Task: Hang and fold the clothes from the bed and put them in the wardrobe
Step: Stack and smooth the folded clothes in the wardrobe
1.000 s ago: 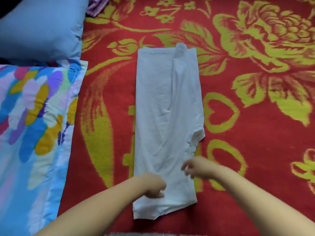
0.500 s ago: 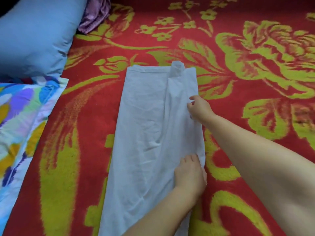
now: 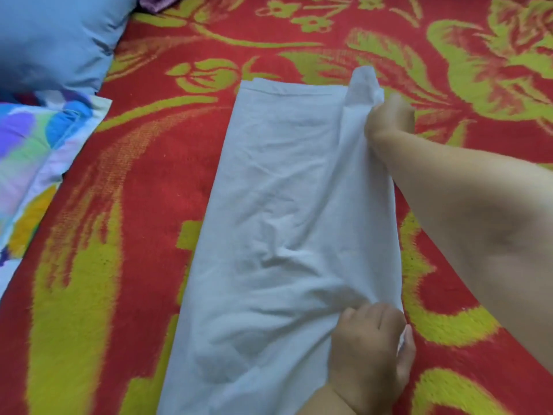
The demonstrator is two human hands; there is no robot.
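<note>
You had the white garment [image 3: 278, 235] flat on the red floral bed cover [image 3: 143, 181], long axis running away from you. Your right hand [image 3: 389, 118] pinched the far right edge, your left hand [image 3: 371, 348] gripped the near one. Lifting both evenly would keep the fold straight.

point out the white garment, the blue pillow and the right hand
white garment [image 3: 278, 235], head view, middle of the cloth
blue pillow [image 3: 57, 37], head view, middle of its face
right hand [image 3: 390, 116], head view, back of the hand
</note>
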